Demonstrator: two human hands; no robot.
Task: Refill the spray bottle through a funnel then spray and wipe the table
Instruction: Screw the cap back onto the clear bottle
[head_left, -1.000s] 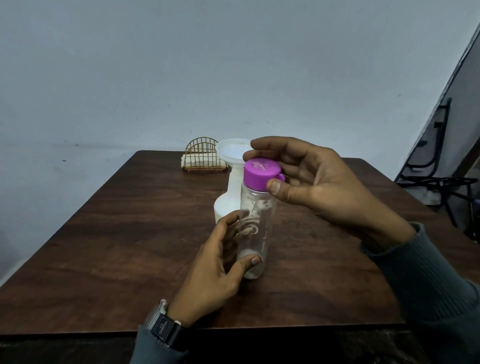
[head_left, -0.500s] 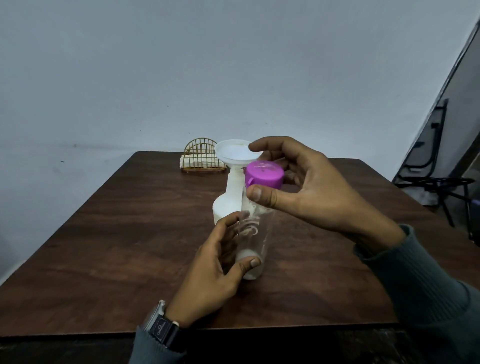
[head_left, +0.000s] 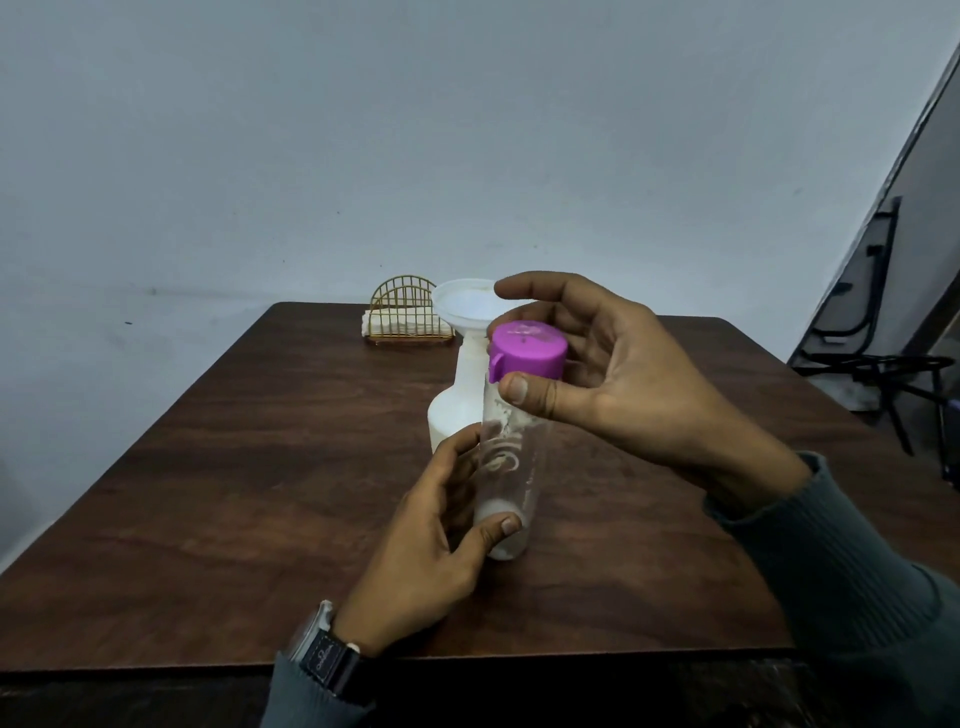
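Note:
A clear plastic bottle stands upright on the dark wooden table, near its middle. My left hand grips the bottle's lower part. My right hand is closed around its purple cap, thumb in front just under the cap. Right behind it stands a white spray bottle body with a white funnel seated in its neck. The spray head is not in view.
A gold wire holder with white napkins sits at the table's far edge, by the grey wall. A black folding frame stands off the table to the right.
My right hand has turned on the purple cap; the cap's tab has swung from the right side round to the left. The left hand and the bottle stay put.

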